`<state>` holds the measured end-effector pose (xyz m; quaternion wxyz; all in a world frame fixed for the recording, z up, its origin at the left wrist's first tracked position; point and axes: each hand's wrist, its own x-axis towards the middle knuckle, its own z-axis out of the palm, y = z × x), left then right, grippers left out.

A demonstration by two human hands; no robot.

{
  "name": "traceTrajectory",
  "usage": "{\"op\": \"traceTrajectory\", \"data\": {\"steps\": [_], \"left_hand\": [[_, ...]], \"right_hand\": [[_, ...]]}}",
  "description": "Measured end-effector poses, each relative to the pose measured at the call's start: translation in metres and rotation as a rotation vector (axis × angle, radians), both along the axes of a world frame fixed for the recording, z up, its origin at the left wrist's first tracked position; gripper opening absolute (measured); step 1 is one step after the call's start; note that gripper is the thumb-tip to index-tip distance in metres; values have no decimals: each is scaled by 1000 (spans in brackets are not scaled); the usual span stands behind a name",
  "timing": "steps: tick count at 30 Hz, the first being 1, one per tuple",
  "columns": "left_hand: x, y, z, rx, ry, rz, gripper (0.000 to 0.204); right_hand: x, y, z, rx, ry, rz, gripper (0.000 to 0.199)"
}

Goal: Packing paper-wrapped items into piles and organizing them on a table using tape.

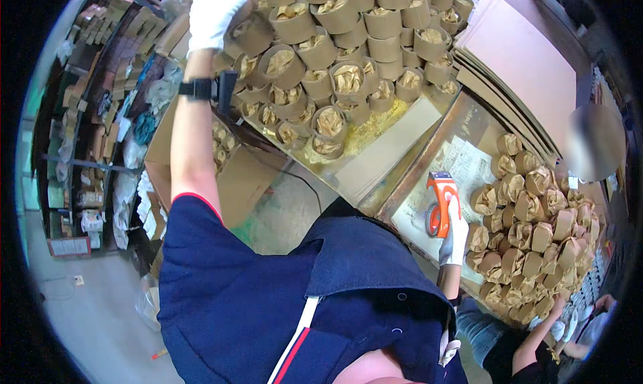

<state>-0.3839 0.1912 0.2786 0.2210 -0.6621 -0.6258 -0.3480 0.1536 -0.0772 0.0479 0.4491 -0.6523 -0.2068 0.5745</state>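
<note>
My left hand (213,15), in a white glove, reaches to the far left beside stacked brown cardboard rings (293,26). Its thumb and fingers curve about a brownish thing at the picture's upper edge, cut off too much to name. Crumpled brown paper fills many of the rings. On the right, my right hand (455,233), also gloved in white, is closed around an orange tape dispenser (439,210). The dispenser is above a table (418,189) partly covered with printed paper sheets (457,157).
Paper-stuffed rolls (529,230) are heaped on the right table; flat cardboard sheets (522,55) lie behind. A cardboard box (244,186) with small rings stands below my left arm. Loaded shelves (87,129) line the left. Another person's arm (536,340) reaches toward the heap.
</note>
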Motion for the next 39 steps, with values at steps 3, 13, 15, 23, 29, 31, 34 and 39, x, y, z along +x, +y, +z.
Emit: {"op": "traceTrajectory", "data": {"steps": [3,13,15,23,29,31,34,39], "left_hand": [[-34,37,-23,-253,112,-1,68],[231,-96,-100,-354,12,-947,34],[255,-126,-147,-629,109,-1006,34],[284,-166,-271,-874,227,-596,82],[308,-164,-290,-846,246,-254,84],[304,-166,-302,-791,282,-275,84],[306,-166,-310,-776,321,-236,82],[307,-173,-311,-737,319,-225,81]], "right_hand": [[0,9,-15,33,-53,82,47],[21,126,-77,324,-1325,326,34],[19,140,-113,273,-1330,248,21],[87,22,92,373,-572,5,37],[155,-108,170,967,-359,-307,42],[162,-125,147,777,-777,-391,38],[136,-103,104,468,-646,-319,20],[110,-55,50,633,-1506,-110,24]]}}
